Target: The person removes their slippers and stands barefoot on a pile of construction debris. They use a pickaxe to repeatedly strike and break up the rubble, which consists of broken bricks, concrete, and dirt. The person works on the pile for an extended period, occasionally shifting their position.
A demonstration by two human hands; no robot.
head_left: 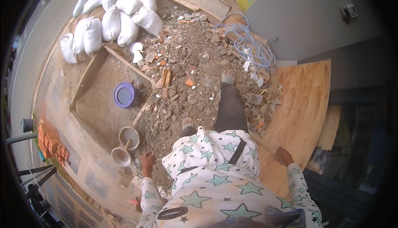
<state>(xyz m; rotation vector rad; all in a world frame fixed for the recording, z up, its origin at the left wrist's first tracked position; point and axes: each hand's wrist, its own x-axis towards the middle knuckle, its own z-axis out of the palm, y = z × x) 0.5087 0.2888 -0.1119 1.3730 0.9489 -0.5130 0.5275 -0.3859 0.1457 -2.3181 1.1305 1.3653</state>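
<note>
My right hand [284,156] is closed round the end of a wooden tool handle [263,142], out to the right of my body. The handle runs forward and left behind my leg, where its far end is hidden. My left hand [148,162] hangs low on the left with its fingers loosely bent and apart, holding nothing I can see. Nearest to it are two joined round containers, a grey-filled bowl [129,138] and a pale pan [121,156]. Under my feet spreads a heap of broken rubble [186,62] with bits of brick and tile.
White filled sacks [111,22] stand at the far left. A purple bucket [125,95] of greyish liquid sits inside a timber-edged patch. Coiled clear hose [248,45] lies far right, beside a grey wall [306,16]. Plywood [300,103] lies right; orange bricks [50,143] are stacked left.
</note>
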